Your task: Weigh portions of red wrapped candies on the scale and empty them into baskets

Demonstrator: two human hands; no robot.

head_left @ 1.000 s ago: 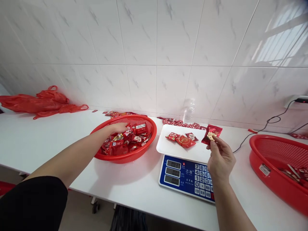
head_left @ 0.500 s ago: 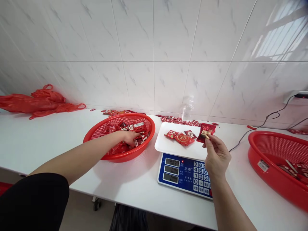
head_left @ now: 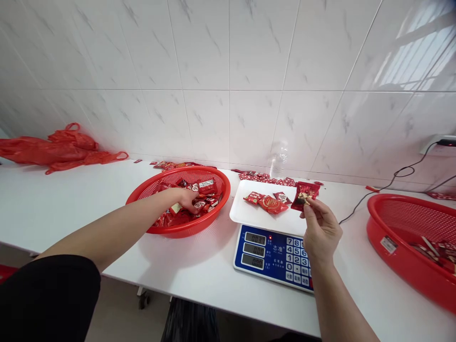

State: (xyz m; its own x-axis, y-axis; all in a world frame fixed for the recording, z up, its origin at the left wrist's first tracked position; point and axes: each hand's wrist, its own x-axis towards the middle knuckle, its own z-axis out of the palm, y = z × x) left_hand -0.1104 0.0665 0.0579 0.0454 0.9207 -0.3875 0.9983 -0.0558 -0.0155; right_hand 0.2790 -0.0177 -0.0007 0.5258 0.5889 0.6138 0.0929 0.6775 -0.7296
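Note:
My left hand [head_left: 187, 199] is down inside a red plastic basket [head_left: 221, 204] of small wrapped snacks. Its fingers are parted and touch the red packets [head_left: 206, 186]; no packet is plainly gripped. Above the right end of the white scale tray [head_left: 242, 216], my right hand [head_left: 322, 230] is closed in a pinch on a red snack packet [head_left: 310, 189] with a picture of food on its front. On the tray lie a red and orange packet [head_left: 272, 204], a red packet with a green mark [head_left: 253, 197] and a dark red one [head_left: 281, 197].
A blue digital scale [head_left: 276, 251] stands at the table's front, partly hidden by my right wrist. Another red basket [head_left: 383, 232] with packets is at the right. Packets [head_left: 263, 178] and a clear bottle [head_left: 280, 161] lie along the wall. Red bags [head_left: 67, 145] rest at far left.
My left hand has shifted slightly left and up within the basket, with its thumb and fingers showing more. My right hand still holds the packet in nearly the same place.

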